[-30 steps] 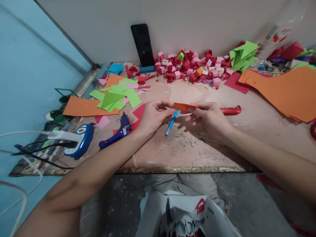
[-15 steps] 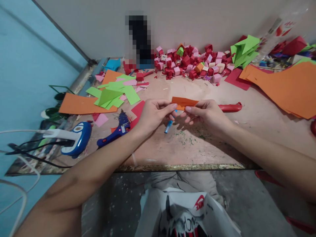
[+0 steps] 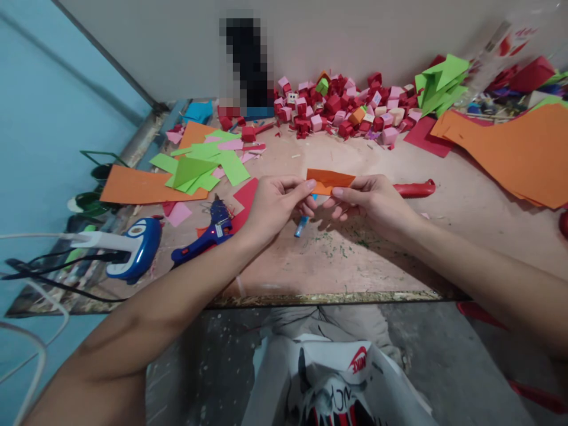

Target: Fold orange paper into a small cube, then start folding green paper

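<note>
Between my two hands is a small orange piece of paper [image 3: 331, 179], creased lengthwise and held above the table. My left hand [image 3: 284, 201] pinches its left end with thumb and fingers. At the right end, my right hand [image 3: 366, 201] grips it the same way, thumb on the near face. Under my hands lies a blue pen-like stick [image 3: 302, 226], partly covered by my left fingers. A red handle [image 3: 417, 189] lies just beyond my right hand; its other end is hidden behind that hand.
A blue glue gun [image 3: 208, 234] and a blue-white power adapter [image 3: 135, 248] with cables sit to the left. Green paper strips [image 3: 195, 173] lie over orange sheets [image 3: 128, 184]. Small red and pink paper cubes [image 3: 337, 106] are heaped at the back. Large orange sheets [image 3: 519, 157] lie right.
The view has shifted slightly, so the table things sit a little higher and further left. Both hands keep their hold on the orange paper, which looks almost unchanged.
</note>
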`<state>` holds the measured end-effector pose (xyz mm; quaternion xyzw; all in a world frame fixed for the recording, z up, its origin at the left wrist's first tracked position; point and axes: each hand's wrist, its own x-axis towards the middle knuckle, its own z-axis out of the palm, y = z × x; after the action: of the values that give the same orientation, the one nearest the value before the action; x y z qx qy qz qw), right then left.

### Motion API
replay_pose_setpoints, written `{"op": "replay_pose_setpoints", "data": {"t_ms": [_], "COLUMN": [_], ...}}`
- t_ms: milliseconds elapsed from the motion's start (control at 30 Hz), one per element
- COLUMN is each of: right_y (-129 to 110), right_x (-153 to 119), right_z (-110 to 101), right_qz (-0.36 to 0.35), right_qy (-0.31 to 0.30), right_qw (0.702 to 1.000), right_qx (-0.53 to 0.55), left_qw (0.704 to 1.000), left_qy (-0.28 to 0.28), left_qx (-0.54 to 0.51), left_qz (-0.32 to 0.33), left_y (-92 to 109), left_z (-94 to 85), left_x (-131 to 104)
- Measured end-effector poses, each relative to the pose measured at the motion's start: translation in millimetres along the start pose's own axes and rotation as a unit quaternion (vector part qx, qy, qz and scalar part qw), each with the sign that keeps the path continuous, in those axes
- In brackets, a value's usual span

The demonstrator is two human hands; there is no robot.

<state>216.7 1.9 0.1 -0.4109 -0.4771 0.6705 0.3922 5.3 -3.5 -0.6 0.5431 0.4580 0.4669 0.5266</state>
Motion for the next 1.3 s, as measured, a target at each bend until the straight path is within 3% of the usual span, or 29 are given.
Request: {"op": "replay_pose_setpoints", "data": {"t_ms": [233, 433, 733, 900, 1167, 1300], "right_y": [-0.3, 2.6, 4.4, 2.5, 3.2, 1.9], "right_x": [-0.2, 0.7, 1.1, 0.2, 0.5, 0.9], "right_z": [0.0, -1.5, -1.9, 0.6, 1.2, 2.2], "right_qz": [-0.01, -0.015, -0.006, 0.027, 0.015, 0.018], "right_qy": [-0.008, -0.02, -0.022, -0.052, -0.061, -0.069], "right_qw": [1.0, 0.999, 0.999, 0.998, 0.996, 0.996], "right_qx": [-0.018, -0.026, -0.033, -0.038, -0.065, -0.06], "left_qw": [1.0, 0.999, 0.999, 0.998, 0.998, 0.996], "left_qy": [-0.004, -0.041, -0.033, -0.047, -0.049, -0.088], "left_qx": [0.005, -0.005, 0.022, 0.032, 0.034, 0.004], "left_qz": [0.003, -0.011, 0.0, -0.002, -0.002, -0.031], "left_y": [-0.2, -1.0, -4.6, -3.3, -2.7, -4.3], "left_z": [-2.0, -2.2, -2.4, 0.7, 1.0, -1.1], "left_x": [0.5, -0.5, 2.3, -0.1, 0.8, 2.7]}}
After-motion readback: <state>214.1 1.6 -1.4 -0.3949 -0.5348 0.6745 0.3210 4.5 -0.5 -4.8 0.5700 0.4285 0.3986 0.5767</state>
